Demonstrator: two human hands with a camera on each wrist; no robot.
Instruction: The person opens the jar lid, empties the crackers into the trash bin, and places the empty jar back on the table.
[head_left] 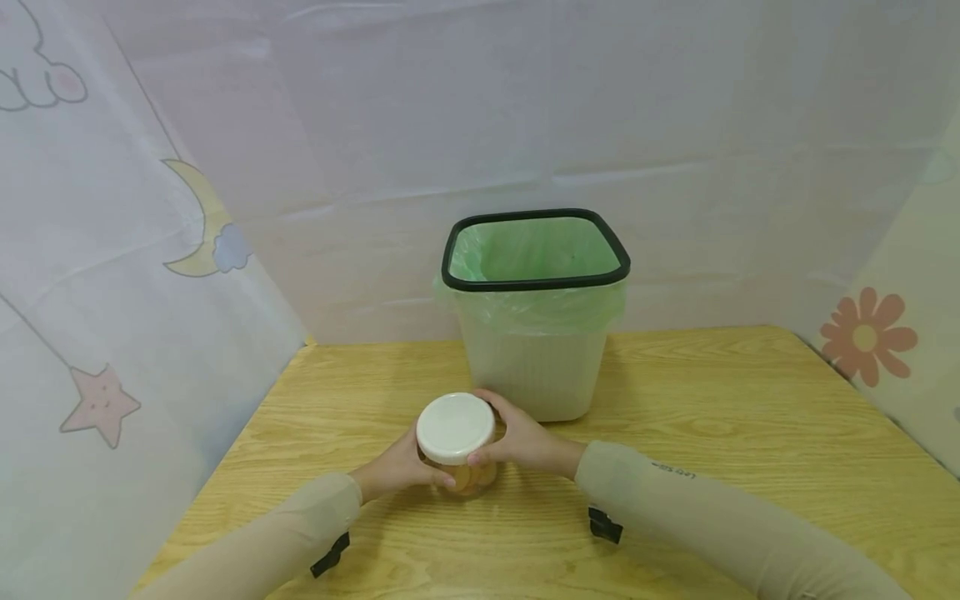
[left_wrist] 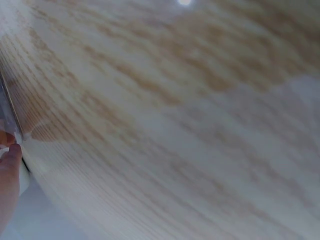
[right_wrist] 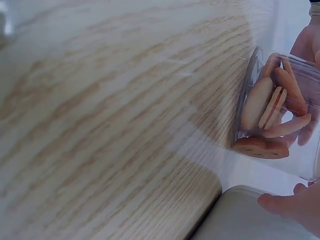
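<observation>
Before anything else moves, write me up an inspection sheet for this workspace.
Surface: wood-grain table.
Job's things: clear jar with biscuits inside and a white lid on top; whether its base touches the table is unclear.
Clutter: nothing seen.
Hands: left hand holds the jar below the lid; right hand grips the lid, fingers on its far side.
Cables: nothing seen.
Surroundings: lined bin stands beyond the jar; pale backdrop with moon, star and flower prints.

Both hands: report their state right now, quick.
Left hand: closed, holding the clear jar below its lid.
Right hand: closed, holding the white lid at its rim.
</observation>
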